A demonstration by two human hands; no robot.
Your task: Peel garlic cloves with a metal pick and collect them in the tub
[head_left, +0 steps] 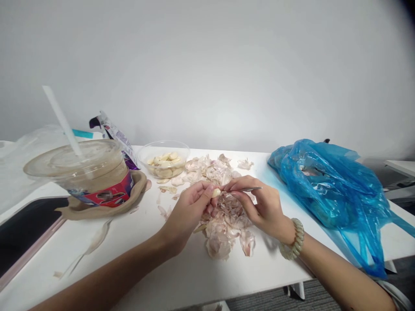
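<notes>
Between the thumb and fingers of my left hand (193, 202) is a pale, peeled garlic clove (216, 192). My right hand (256, 203) pinches a thin metal tool (250, 189), its tip against the clove; whether it is a small knife or another tool I cannot tell. Both hands are over a heap of papery garlic skins (220, 233) on the white table (181, 272). Behind my left hand stands a clear plastic bowl (164, 147) with several peeled cloves (165, 160) in it.
On the left, a lidded drink cup (87, 172) with a straw sits in a cardboard carrier (134, 194). Near it lie a dark-screened device (29, 229), a plastic spoon (95, 237) and a purple packet (118, 138). A blue plastic bag (324, 185) lies on the right.
</notes>
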